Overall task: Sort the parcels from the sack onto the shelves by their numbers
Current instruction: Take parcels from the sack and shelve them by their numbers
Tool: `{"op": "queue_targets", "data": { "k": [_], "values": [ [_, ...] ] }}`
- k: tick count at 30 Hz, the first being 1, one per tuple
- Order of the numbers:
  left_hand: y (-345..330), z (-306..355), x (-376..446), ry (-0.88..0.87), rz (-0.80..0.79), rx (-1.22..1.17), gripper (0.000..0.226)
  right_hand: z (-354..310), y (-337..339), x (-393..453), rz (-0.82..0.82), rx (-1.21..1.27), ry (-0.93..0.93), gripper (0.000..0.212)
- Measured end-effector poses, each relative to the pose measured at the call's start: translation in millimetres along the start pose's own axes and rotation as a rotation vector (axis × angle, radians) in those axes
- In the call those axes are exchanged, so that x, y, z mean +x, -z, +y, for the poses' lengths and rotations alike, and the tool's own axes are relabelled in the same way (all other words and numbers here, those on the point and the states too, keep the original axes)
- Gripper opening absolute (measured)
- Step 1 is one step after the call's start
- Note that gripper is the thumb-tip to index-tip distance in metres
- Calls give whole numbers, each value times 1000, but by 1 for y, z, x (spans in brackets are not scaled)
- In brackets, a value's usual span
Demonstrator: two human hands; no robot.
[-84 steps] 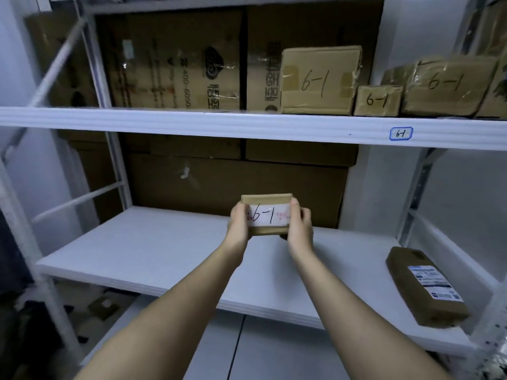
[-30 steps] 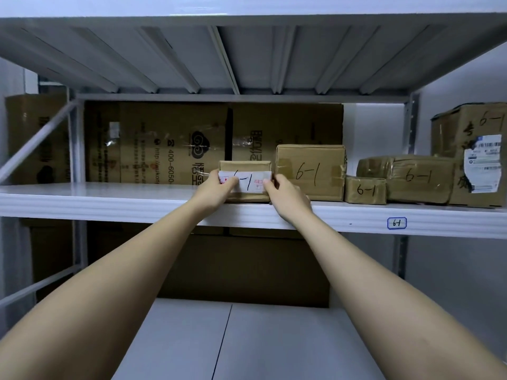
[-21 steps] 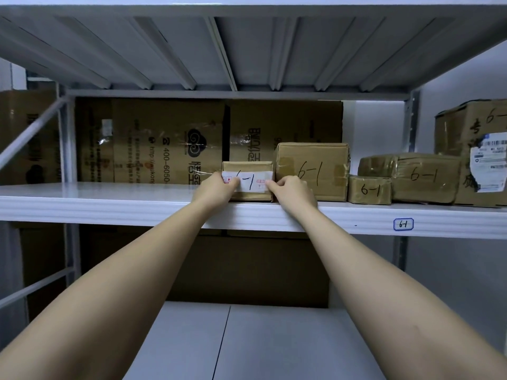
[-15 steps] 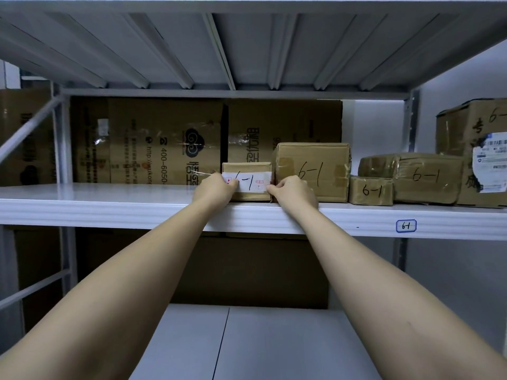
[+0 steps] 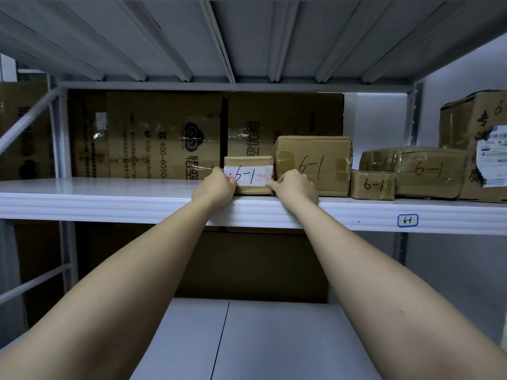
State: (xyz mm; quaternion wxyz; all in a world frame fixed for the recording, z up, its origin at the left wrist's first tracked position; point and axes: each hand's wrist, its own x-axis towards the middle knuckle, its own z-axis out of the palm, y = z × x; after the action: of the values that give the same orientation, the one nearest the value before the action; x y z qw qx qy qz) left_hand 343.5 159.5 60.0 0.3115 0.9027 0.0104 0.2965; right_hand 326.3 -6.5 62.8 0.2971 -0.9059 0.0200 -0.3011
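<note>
A small cardboard parcel (image 5: 248, 163) with a white label marked 6-1 stands on the white shelf (image 5: 109, 204) tagged 6-1. My left hand (image 5: 216, 185) grips its left side and my right hand (image 5: 295, 185) grips its right side, both with curled fingers. The parcel stands right against the left side of a bigger 6-1 box (image 5: 312, 163).
More 6-1 parcels stand to the right: a tiny box (image 5: 373, 185), a taped packet (image 5: 430, 171) and a tall box (image 5: 477, 144) with a shipping label. Large flattened cartons (image 5: 164, 133) line the shelf's back. A shelf tag (image 5: 408, 220) reads 6-1. Another white shelf (image 5: 260, 338) lies below.
I lifted the parcel from above the lower shelf up onto the 6-1 shelf. Over the last second it sits next to the bigger box and my hands have stayed on its sides.
</note>
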Motion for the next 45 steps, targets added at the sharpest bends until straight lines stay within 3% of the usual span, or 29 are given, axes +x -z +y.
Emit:
{"op": "queue_targets", "data": {
  "k": [14,21,27,30,33,38,45],
  "values": [
    [-1,1,-3,-9,97,51,32,0,-1,0,37,-17,3,32],
    [8,7,-18,16,101,35,37,11,13,-12,124,266,25,14],
    [33,3,-50,-32,412,-171,24,-2,12,-49,250,580,278,22],
    [47,-20,-74,-87,553,-144,18,-28,-9,-74,217,634,434,22],
    [68,-58,-96,-76,595,-36,14,-64,-39,-100,134,663,540,20],
    [127,-139,-129,21,630,85,4,-133,-99,-143,-65,677,536,20],
    [232,-279,-197,163,634,231,8,-245,-197,-236,-315,665,596,20]
  ]
}}
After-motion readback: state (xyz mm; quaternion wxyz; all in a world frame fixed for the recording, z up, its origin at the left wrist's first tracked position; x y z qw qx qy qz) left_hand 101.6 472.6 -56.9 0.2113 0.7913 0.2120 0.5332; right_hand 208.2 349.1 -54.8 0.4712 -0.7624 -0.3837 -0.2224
